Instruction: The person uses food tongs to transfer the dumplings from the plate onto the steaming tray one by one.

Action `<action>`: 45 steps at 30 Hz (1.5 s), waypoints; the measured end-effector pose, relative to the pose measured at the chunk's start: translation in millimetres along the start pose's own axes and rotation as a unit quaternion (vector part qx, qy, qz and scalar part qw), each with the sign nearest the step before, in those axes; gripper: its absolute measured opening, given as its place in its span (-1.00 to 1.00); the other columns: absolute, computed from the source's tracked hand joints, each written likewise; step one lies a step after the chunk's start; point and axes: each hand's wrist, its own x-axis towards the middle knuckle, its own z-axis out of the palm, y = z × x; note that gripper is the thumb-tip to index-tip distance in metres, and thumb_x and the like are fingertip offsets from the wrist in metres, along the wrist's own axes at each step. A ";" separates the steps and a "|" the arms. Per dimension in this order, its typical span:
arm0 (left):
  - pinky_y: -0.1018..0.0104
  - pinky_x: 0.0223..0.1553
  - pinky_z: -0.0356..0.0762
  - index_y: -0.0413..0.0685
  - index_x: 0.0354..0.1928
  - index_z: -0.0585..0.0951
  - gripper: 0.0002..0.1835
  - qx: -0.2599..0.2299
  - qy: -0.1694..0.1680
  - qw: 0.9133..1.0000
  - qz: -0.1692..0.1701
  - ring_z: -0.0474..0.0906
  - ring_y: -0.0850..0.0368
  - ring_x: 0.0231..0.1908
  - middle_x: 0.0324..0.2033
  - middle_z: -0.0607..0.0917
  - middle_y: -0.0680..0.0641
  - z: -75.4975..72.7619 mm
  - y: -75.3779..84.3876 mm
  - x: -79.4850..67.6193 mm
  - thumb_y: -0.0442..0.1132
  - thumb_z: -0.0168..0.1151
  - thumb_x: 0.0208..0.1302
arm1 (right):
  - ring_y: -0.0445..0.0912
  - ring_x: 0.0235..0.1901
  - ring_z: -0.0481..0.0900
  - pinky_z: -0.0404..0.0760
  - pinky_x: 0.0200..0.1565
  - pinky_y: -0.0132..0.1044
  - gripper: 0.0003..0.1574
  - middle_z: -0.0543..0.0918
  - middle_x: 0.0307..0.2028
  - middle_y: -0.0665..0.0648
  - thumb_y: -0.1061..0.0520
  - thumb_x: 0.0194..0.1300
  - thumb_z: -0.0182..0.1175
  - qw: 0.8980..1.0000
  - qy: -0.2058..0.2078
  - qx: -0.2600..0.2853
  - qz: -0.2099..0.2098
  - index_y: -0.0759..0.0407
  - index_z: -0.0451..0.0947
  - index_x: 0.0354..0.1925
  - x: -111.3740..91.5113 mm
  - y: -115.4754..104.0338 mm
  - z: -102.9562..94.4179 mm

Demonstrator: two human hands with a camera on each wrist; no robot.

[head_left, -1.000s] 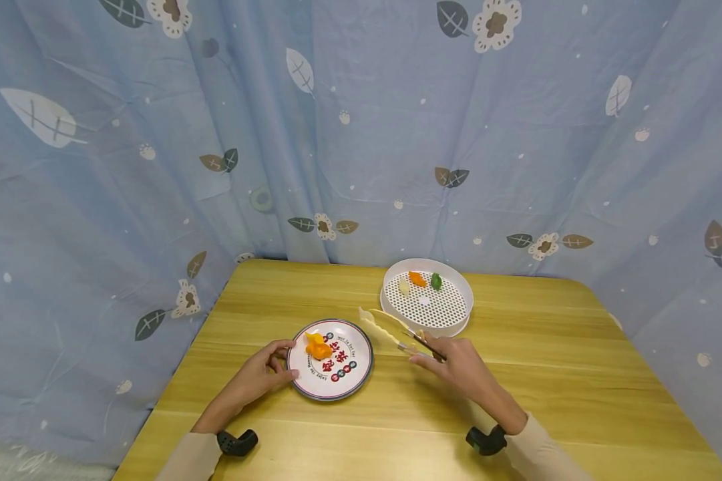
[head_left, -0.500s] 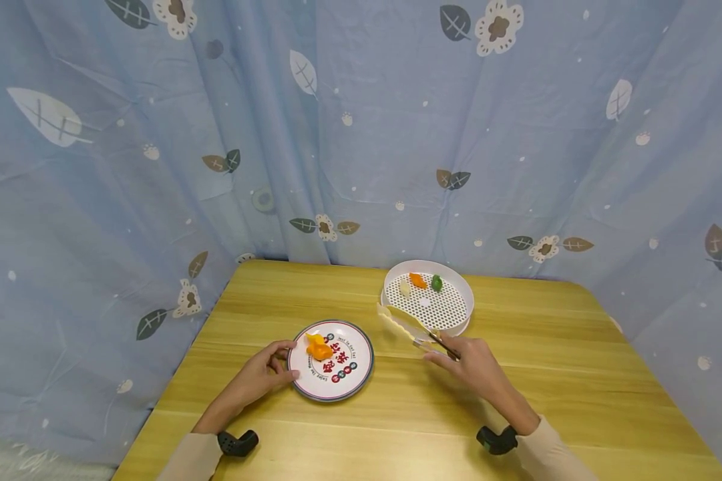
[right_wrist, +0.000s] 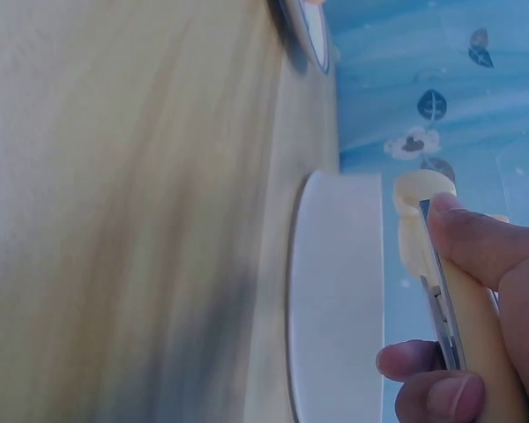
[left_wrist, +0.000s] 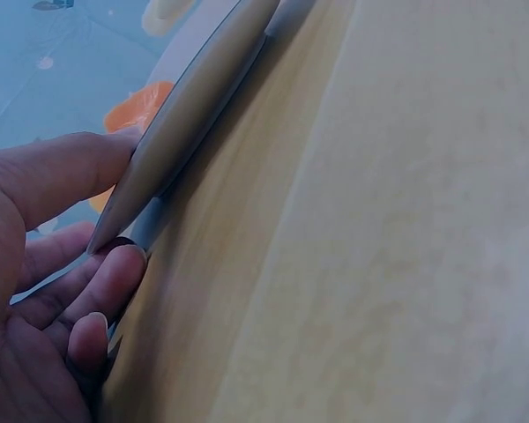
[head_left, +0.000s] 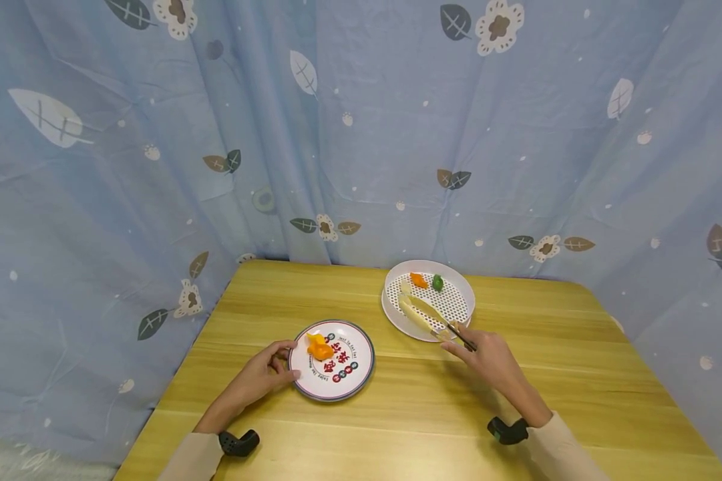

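Note:
My left hand [head_left: 268,369] pinches the left rim of a printed white plate [head_left: 354,334], thumb on top and fingers at the underside in the left wrist view. On the plate lie yellow-orange pieces [head_left: 320,349], one touching the other. My right hand [head_left: 487,357] holds cream-tipped tongs [head_left: 417,314], their arms spread apart. The tong tips reach over the white perforated basket [head_left: 464,284], just in front of a pale piece [head_left: 405,287]. Also in the basket are an orange piece [head_left: 418,280] and a green piece [head_left: 437,282]. Nothing shows between the tong tips.
A wooden table [head_left: 517,401] carries both the plate and the basket. The basket has a raised wall [right_wrist: 339,291], seen close in the right wrist view. A blue patterned curtain [head_left: 385,133] hangs behind the table's far edge and along its sides.
My right hand has moved right, carrying the tongs from beside the plate to over the basket. The left hand, the plate and its pieces stay in place.

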 end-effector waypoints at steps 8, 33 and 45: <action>0.32 -0.32 0.45 0.01 0.35 0.51 -0.35 -0.002 -0.002 1.000 0.005 0.47 0.02 -0.26 -0.01 0.57 -0.10 0.3 -3.0 3.1 -0.17 0.53 0.23 | -0.20 -0.64 0.14 0.19 -0.57 -0.32 -0.25 0.25 -0.69 -0.11 -0.17 0.28 0.44 0.999 -0.013 -0.020 0.035 0.32 0.61 0.22 8.9 12.0 -7.8; 0.34 -0.33 0.44 -0.04 0.35 0.50 -0.35 0.002 -0.004 1.000 0.010 0.47 0.05 -0.27 0.00 0.57 -0.13 -0.4 -2.8 1.9 -0.16 0.52 0.25 | -0.09 -0.62 0.23 0.20 -0.53 -0.22 -0.24 0.16 -0.68 -0.02 -0.17 0.38 0.35 0.992 -0.077 -0.049 0.085 0.42 0.58 0.22 34.2 27.7 -11.1; 0.36 -0.33 0.41 -0.09 0.35 0.50 -0.37 -0.005 0.002 1.000 0.006 0.45 0.04 -0.27 0.00 0.57 -0.15 0.3 -0.3 1.5 -0.25 0.50 0.26 | -0.07 -0.60 0.26 0.21 -0.49 -0.22 -0.47 0.23 -0.66 0.02 -0.19 0.38 0.34 0.989 -0.097 -0.068 0.089 0.30 0.69 -0.26 46.1 29.9 -11.1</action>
